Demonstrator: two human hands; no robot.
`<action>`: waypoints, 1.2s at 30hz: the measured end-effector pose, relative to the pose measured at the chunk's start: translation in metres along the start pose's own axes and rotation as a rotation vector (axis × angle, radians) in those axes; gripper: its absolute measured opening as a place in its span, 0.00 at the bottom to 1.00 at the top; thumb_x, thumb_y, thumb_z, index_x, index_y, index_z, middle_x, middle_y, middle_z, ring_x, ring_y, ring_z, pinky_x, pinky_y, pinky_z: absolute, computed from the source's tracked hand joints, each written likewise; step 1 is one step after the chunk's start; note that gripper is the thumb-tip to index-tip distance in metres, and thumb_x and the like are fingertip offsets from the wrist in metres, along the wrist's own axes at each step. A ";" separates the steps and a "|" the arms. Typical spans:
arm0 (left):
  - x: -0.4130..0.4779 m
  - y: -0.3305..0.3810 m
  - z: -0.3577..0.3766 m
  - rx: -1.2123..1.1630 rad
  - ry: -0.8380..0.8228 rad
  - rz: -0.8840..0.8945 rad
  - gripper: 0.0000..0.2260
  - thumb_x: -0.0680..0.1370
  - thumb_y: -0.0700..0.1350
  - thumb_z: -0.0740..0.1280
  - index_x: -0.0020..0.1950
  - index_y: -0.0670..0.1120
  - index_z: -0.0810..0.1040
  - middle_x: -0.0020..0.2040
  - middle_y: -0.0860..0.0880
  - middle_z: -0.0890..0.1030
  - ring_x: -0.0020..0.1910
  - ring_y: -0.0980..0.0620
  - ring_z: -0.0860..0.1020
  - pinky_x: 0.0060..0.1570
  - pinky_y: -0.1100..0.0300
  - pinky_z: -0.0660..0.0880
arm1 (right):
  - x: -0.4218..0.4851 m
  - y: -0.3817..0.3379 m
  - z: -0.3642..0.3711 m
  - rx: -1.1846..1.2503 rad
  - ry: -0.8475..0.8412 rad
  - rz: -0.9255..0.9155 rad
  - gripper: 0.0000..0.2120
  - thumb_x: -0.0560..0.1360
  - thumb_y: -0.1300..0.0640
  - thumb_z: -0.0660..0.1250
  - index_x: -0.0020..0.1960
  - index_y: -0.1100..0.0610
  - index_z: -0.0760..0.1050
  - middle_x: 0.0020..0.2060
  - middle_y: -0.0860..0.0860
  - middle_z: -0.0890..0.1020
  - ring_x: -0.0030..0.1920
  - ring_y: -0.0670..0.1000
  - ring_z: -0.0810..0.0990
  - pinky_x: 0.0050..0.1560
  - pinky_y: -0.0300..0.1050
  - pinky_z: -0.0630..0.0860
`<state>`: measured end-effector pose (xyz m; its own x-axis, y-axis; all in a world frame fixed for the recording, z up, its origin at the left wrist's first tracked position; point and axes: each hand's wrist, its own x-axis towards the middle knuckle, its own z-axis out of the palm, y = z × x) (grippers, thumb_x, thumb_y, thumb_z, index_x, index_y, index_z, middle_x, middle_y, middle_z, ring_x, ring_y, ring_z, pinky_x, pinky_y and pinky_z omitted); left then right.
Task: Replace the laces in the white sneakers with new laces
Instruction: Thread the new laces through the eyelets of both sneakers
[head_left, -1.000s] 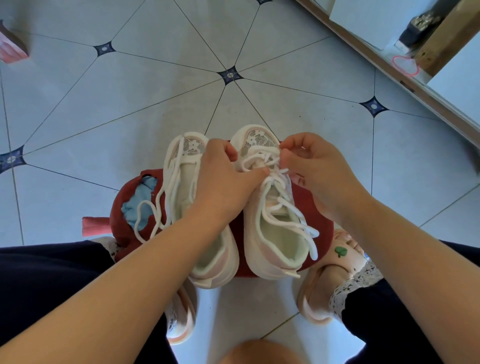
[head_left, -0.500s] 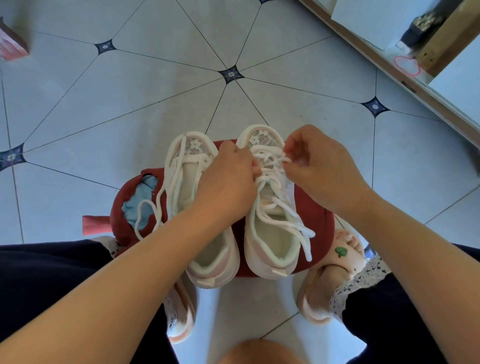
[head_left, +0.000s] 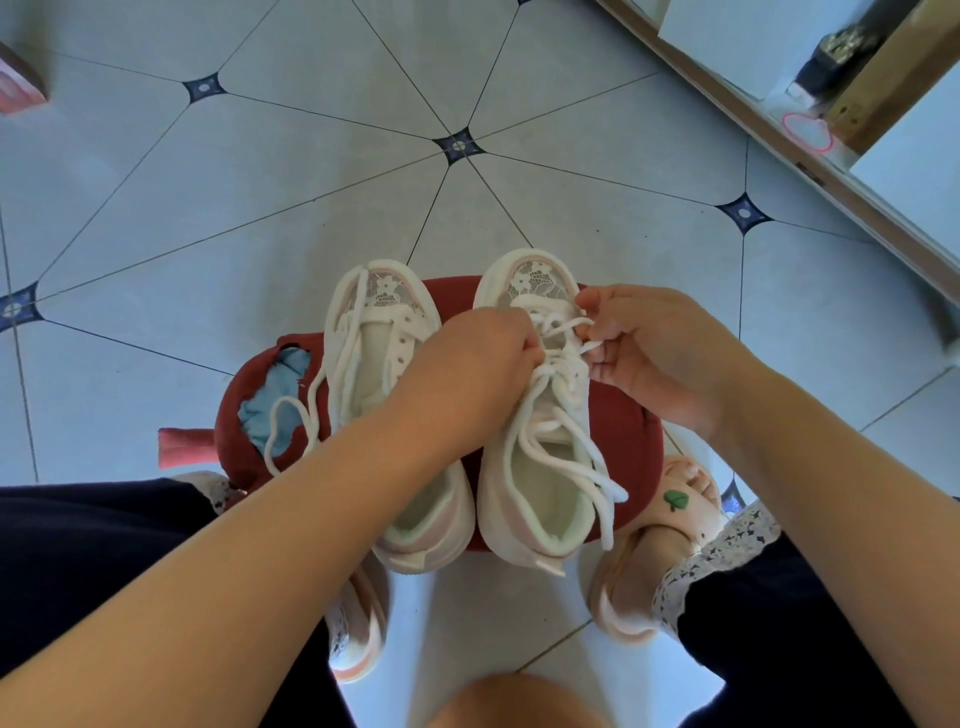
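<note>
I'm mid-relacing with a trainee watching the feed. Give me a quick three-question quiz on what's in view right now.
1. True or false: the left hand and right hand both grip the white cord lace of the white floral-toed sneaker on the person's right.
2. Multiple choice: both sneakers rest on A) bare floor tiles, B) a round red fabric cushion, C) a cardboard box.
3. Fill in: the other white sneaker has a loose lace trailing over a tear in the cushion that shows ____ stuffing.
Key: 1 true; 2 B; 3 blue.
</note>
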<state>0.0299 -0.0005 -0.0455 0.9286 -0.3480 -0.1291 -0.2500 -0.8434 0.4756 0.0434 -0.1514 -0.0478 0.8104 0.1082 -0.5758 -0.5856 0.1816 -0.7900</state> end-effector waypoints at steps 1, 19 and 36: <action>0.000 -0.001 -0.002 0.004 -0.002 0.011 0.10 0.79 0.43 0.59 0.49 0.40 0.78 0.45 0.44 0.81 0.45 0.47 0.77 0.47 0.55 0.69 | 0.000 -0.001 0.000 0.000 -0.006 0.004 0.14 0.71 0.75 0.55 0.44 0.59 0.73 0.33 0.55 0.76 0.31 0.51 0.73 0.39 0.42 0.75; -0.005 -0.015 0.002 -0.431 0.134 -0.148 0.09 0.75 0.44 0.67 0.37 0.54 0.72 0.37 0.55 0.79 0.35 0.56 0.79 0.42 0.60 0.77 | -0.017 0.007 0.006 -1.201 0.177 -0.513 0.04 0.70 0.54 0.68 0.38 0.46 0.76 0.34 0.40 0.74 0.36 0.41 0.73 0.38 0.25 0.66; -0.018 -0.011 0.006 -0.339 0.247 -0.127 0.06 0.75 0.41 0.65 0.45 0.49 0.69 0.36 0.54 0.74 0.33 0.57 0.72 0.40 0.66 0.69 | -0.031 0.013 -0.004 -1.415 0.196 -0.588 0.07 0.71 0.53 0.64 0.36 0.50 0.69 0.34 0.44 0.70 0.35 0.45 0.70 0.35 0.33 0.66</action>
<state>0.0144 0.0123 -0.0541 0.9942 -0.1067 -0.0128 -0.0633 -0.6769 0.7334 0.0112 -0.1563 -0.0409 0.9764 0.2097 -0.0507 0.1741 -0.9046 -0.3892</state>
